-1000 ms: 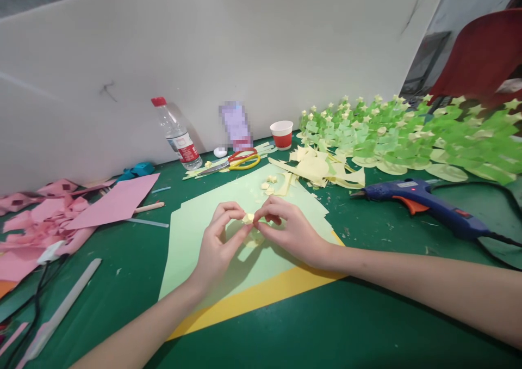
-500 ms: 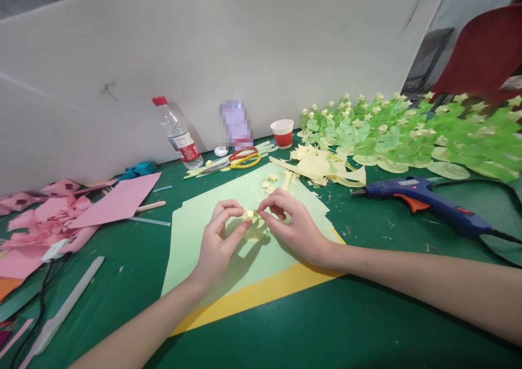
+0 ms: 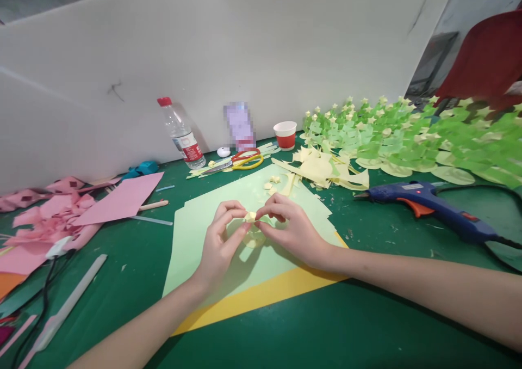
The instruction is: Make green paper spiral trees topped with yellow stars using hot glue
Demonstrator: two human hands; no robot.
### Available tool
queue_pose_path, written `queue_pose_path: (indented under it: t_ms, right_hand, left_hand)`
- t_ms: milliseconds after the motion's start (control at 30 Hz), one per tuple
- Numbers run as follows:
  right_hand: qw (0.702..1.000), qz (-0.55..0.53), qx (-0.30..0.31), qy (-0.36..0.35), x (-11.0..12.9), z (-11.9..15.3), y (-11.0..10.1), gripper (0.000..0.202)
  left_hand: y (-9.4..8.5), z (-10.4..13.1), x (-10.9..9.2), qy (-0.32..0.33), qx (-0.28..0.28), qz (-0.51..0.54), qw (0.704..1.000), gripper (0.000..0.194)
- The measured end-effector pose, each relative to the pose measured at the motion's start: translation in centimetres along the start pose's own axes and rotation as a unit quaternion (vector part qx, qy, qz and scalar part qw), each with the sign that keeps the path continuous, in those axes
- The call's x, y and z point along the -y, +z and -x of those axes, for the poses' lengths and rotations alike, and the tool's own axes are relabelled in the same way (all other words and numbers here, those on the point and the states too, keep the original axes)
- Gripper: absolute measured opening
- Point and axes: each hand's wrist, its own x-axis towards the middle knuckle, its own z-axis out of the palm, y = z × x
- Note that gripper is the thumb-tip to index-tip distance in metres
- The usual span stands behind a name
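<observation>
Between my fingertips is a small pale-yellow paper star [image 3: 250, 216], above the middle of the light-green paper sheets [image 3: 191, 260]. My left hand [image 3: 222, 238] pinches it from the left with thumb and forefinger. From the other side, my right hand [image 3: 287, 225] has thumb and fingertips closed at the star's edge. A pale round paper piece [image 3: 255, 239] shows just below the star, partly hidden by my fingers; whether it is joined to the star I cannot tell. A few loose yellow paper stars [image 3: 272, 181] lie beyond my right hand.
Right of the sheets lies a blue glue gun [image 3: 428, 203] with its cord. Behind are scissors [image 3: 244, 160], a bottle [image 3: 185, 140], a paper cup [image 3: 285, 136] and yellow scraps [image 3: 318, 167]. Many green paper plants [image 3: 391, 135] crowd the back right; pink paper [image 3: 122, 200] lies left.
My right fingertips have come slightly closer to the star, and the star sits a little differently between my fingers. The whole view has shifted slightly.
</observation>
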Motion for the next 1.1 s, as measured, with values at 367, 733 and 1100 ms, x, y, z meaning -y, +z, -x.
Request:
queue_pose_path:
  t_ms: [367,733,1100]
  right_hand:
    - [1.000,-0.019,0.013,0.002,0.17,-0.02,-0.07,0.007]
    - [1.000,-0.007,0.009,-0.004,0.01,-0.05,0.05,0.009]
    - [1.000,-0.005,0.017,-0.008,-0.24,-0.27,0.30,0.011]
  left_hand:
    - [0.02,-0.17,0.43,-0.002,0.005,0.046,0.999,0.007]
    - [-0.11,-0.21,0.90,-0.008,0.011,0.057,0.998,0.020]
    - [-0.10,-0.20,0.81,0.002,0.026,0.072,0.997,0.014]
